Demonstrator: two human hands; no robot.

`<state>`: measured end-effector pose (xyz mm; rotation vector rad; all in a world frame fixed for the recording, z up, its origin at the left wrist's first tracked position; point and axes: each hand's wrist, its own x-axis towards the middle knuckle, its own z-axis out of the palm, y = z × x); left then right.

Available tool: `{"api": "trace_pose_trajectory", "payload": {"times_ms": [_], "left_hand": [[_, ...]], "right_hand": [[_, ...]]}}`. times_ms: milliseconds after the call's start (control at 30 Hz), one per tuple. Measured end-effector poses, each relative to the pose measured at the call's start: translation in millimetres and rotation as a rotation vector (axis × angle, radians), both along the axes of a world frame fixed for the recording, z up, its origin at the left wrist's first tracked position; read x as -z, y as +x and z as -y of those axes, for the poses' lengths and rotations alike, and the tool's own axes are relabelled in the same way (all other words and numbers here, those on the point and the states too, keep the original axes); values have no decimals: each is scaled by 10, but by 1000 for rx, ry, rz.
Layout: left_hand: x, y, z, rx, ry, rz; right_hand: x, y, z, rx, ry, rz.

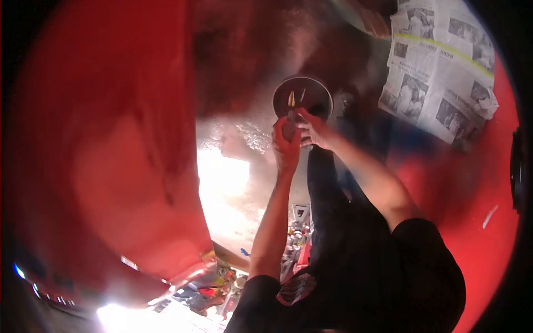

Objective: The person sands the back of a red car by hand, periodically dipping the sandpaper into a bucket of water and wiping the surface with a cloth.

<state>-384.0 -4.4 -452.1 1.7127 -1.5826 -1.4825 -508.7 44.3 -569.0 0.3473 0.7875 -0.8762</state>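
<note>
My left hand [285, 140] is wrapped round a small dark tool or container with a pointed, yellowish tip [291, 99]; its exact kind is unclear. Close on its right, my right hand [314, 131] has its fingers partly spread, with the fingertips at the held object. Beyond both hands is a round dark dish [318, 94] with a light rim, and a thin light item [303, 94] shows inside it. The hands hide the dish's near edge.
A large red glossy panel [127, 139] fills the left side. Newspaper sheets [438, 66] cover part of a red surface [472, 222] at the right. Assorted small items [297, 233] lie low in the middle, beside bright glare on the floor.
</note>
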Motion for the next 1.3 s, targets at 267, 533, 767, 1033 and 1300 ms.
{"api": "trace_pose_trajectory", "payload": {"times_ms": [267, 533, 767, 1033, 1300], "left_hand": [[2563, 250, 125, 243, 227, 137], [5971, -177, 33, 580, 223, 288], [7281, -512, -125, 425, 334, 451], [6380, 204, 13, 42, 441, 169], [4694, 793, 328, -398, 752, -776]], "right_hand": [[1416, -83, -701, 67, -53, -298], [2026, 117, -1060, -62, -65, -522], [1874, -61, -838, -119, 57, -511], [2429, 285, -1223, -123, -13, -862], [2308, 177, -981, -71, -96, -955]]}}
